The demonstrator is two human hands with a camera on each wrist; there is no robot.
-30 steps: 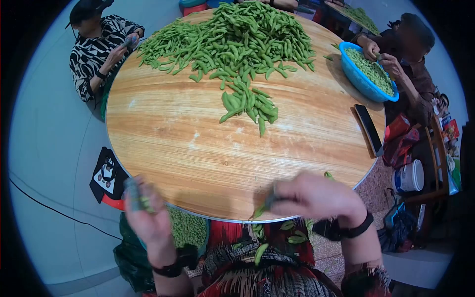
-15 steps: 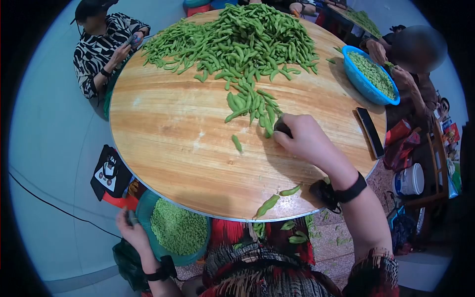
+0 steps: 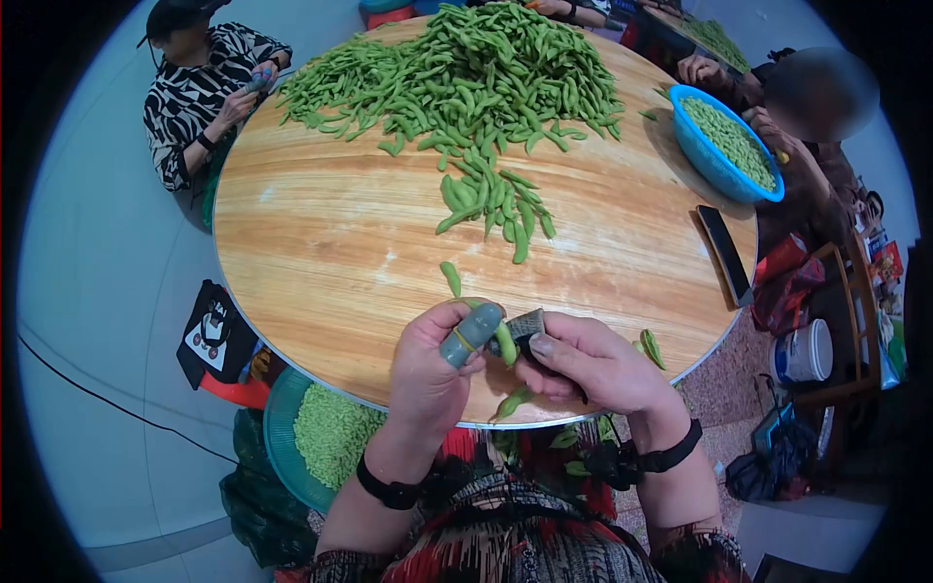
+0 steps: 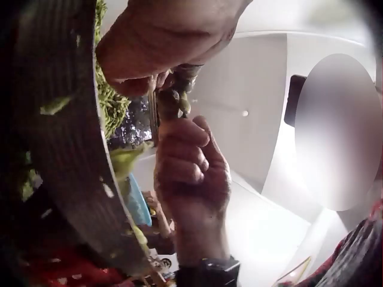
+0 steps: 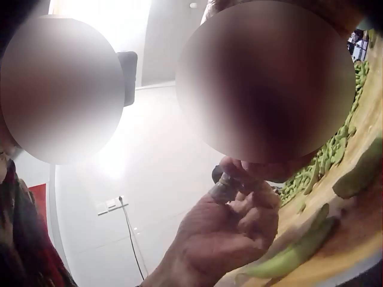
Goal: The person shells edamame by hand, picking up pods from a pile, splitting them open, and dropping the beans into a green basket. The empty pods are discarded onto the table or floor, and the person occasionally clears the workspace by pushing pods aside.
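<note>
Above the table's near edge both hands meet around a green pod [image 3: 505, 344]. The left hand [image 3: 430, 367], its thumb wrapped in a grey-green cover with a yellow band, pinches the pod. From the other side the right hand [image 3: 595, 363] holds a small dark grey piece [image 3: 527, 325] against the pod; whether it is worn or gripped is unclear. The left wrist view shows the right hand [image 4: 192, 161] with curled fingers; the right wrist view shows the left hand [image 5: 227, 230]. Loose pods lie close by, one [image 3: 450, 278] beyond the hands and another [image 3: 513, 400] at the edge.
A large pod heap [image 3: 486, 73] covers the table's far side, with a smaller cluster [image 3: 496, 204] nearer. At right are a blue basin [image 3: 714, 165] of beans and a phone [image 3: 724, 255]. A green basin [image 3: 282, 437] of beans stands below the edge at left. Two people sit opposite.
The right hand has come back from the small cluster toward the near edge. The left hand has moved from beside the green basin to meet it, and a pod is now between them.
</note>
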